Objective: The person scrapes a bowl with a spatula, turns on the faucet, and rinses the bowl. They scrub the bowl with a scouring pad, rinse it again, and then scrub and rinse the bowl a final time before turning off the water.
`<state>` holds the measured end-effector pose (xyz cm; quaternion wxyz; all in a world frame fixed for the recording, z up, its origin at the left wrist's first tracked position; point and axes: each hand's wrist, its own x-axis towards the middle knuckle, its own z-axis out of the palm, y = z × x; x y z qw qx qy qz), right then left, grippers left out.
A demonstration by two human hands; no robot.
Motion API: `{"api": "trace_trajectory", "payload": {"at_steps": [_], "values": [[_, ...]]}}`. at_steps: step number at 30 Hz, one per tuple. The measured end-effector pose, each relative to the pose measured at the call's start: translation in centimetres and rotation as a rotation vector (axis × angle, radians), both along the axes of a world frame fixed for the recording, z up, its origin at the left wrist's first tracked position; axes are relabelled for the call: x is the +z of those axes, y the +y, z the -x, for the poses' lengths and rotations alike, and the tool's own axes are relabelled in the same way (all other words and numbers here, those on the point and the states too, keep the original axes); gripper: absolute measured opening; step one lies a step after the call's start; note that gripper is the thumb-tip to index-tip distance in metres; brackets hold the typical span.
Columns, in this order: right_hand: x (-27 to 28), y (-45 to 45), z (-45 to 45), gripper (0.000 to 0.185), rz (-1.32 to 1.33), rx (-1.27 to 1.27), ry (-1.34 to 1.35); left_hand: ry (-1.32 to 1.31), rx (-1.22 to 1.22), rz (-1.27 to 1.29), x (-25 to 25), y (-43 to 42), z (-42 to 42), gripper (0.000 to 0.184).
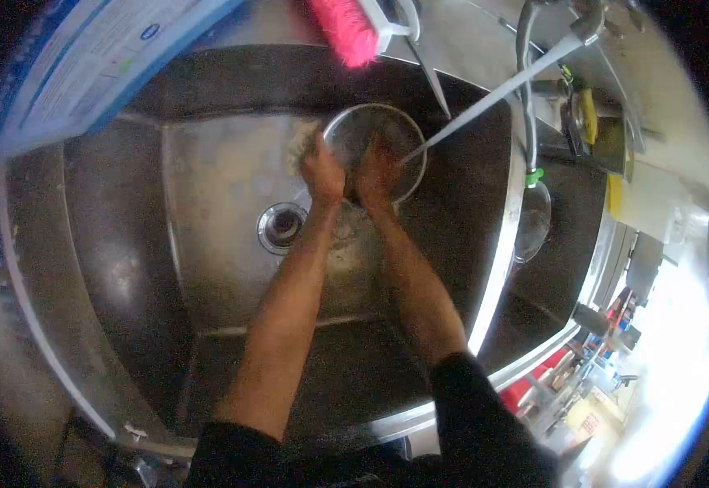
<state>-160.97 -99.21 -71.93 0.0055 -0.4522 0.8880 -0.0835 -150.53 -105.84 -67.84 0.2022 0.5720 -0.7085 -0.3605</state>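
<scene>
Both hands are down in the large metal sink [228, 285], and here is the round bowl [418, 134], over toward the far side of the basin, up and to the right of the drain [281, 228]. The left hand [324, 172] is at the bowl's left edge, fingers bent inward rather than spread; just how tightly they close, and whether they grip the rim, I cannot tell. Right against that hand, on its outer side, sits a pale, rough-looking clump [300, 146] (too blurred to name, and I cannot say whether it is held or only touched). The right hand [379, 172] reaches over the near edge into the bowl, fingers pointing down and away; their opening is lost in the blur, and so is anything they might hold.

And the water [497, 96] is running, a straight slanting stream from the faucet [589, 24] at upper right, landing by the right hand at the bowl. Beyond the bowl, a brush with bright pink bristles [348, 32] lies at the back edge. A big blue-and-white package [86, 73] leans in at upper left. Across the bright divider [503, 260], a clear round object [533, 224] sits in the second basin [554, 260], just below a green tip [535, 177] on a hanging grey tube [525, 89].
</scene>
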Motion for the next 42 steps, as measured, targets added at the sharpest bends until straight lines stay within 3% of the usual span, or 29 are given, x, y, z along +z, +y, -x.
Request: {"api": "trace_trajectory", "payload": {"at_steps": [1, 4, 6, 7, 9, 10, 11, 12, 13, 18, 19, 20, 21, 22, 24, 25, 27, 28, 30, 31, 33, 34, 36, 37, 42], "values": [[0.1, 0.3, -0.5, 0.036, -0.016, 0.019, 0.008, 0.087, 0.023, -0.107, 2.5, -0.8, 0.1, 0.058], [2.1, 0.8, -0.3, 0.034, -0.203, 0.077, -0.135, -0.082, -0.084, 0.073, 0.2, -1.1, 0.1, 0.055], [2.7, 0.1, 1.8, 0.032, -0.29, 0.082, -0.24, 0.021, -0.04, 0.029, 0.2, 0.3, 0.2, 0.054], [2.7, -0.5, 1.8, 0.032, -0.251, 0.076, -0.209, 0.121, 0.044, 0.005, 0.3, -0.2, 0.2, 0.053], [2.6, 0.0, -0.5, 0.03, 0.055, 0.056, 0.102, 0.15, 0.076, -0.048, 0.8, -0.4, 0.5, 0.053], [2.8, 0.1, -0.7, 0.03, 0.057, 0.055, 0.102, 0.181, 0.109, -0.107, 1.0, -0.5, 0.8, 0.053], [2.9, 0.4, -1.3, 0.029, -0.226, 0.045, 0.018, 0.178, 0.104, -0.106, 1.2, -0.5, 0.5, 0.053], [2.5, 1.3, -1.6, 0.028, -0.513, 0.032, -0.071, 0.273, 0.128, 0.059, 1.0, 0.0, -0.1, 0.047], [1.3, 2.1, -1.3, 0.028, -0.516, 0.023, -0.075, 0.371, 0.149, 0.225, 1.1, 0.5, -0.4, 0.042], [-6.6, 3.7, 1.2, 0.02, 0.3, -0.192, -0.304, 0.24, 0.124, 0.084, 3.8, 1.1, -3.4, 0.028], [-4.2, 3.5, 1.8, 0.02, 0.305, -0.21, -0.306, 0.281, 0.047, -0.021, 3.9, -0.8, -3.9, 0.029], [0.8, 2.4, 2.8, 0.021, 0.199, 0.025, -0.266, 0.326, -0.033, -0.126, 4.3, -2.5, -3.3, 0.03], [3.8, 1.7, 3.6, 0.022, 0.093, 0.264, -0.22, 0.615, -0.09, -0.093, 5.2, -4.1, -1.6, 0.028], [2.9, 1.4, 3.9, 0.022, 0.105, 0.254, -0.217, 0.615, -0.105, -0.087, 5.0, -5.9, -0.2, 0.028], [-0.1, 0.4, 3.5, 0.025, 0.104, 0.051, -0.05, -0.008, -0.53, -0.045, 4.6, -8.7, 1.2, 0.024], [1.1, 0.0, 2.2, 0.025, 0.108, 0.04, -0.055, -0.014, -0.541, -0.042, 3.5, -8.3, 1.2, 0.024], [3.5, -0.5, 0.1, 0.025, -0.287, -0.393, -0.254, -0.125, -0.398, 0.116, 1.2, -6.6, 2.2, 0.028], [0.6, -0.1, -1.0, 0.025, -0.289, -0.405, -0.256, -0.125, -0.41, 0.113, 0.7, -5.9, 2.3, 0.028], [-8.1, 1.3, -3.8, 0.029, -0.161, -0.158, -0.066, -0.118, -0.335, 0.259, 0.6, -5.1, 1.3, 0.041], [-5.6, 0.8, -2.5, 0.029, -0.159, -0.155, -0.06, -0.186, -0.361, 0.145, 2.0, -5.0, 1.3, 0.047], [2.2, 0.1, 1.1, 0.027, -0.5, -0.25, -0.594, -0.133, -0.298, 0.114, 1.7, -4.0, 0.8, 0.045], [0.1, 0.3, 1.2, 0.027, -0.497, -0.242, -0.587, -0.09, -0.246, 0.089, 1.8, -4.0, 0.7, 0.043], [-2.0, 0.6, 0.2, 0.026, -0.281, -0.123, -0.008, -0.084, -0.235, 0.085, 2.1, -3.8, 0.6, 0.042], [-1.8, 0.3, 0.5, 0.026, -0.278, -0.119, -0.003, -0.076, -0.233, 0.086, 2.4, -4.0, 0.6, 0.041], [3.6, 0.2, 1.8, 0.027, 0.132, -0.26, -0.819, -0.05, -0.193, 0.145, 2.0, -3.6, 0.6, 0.046]]}}
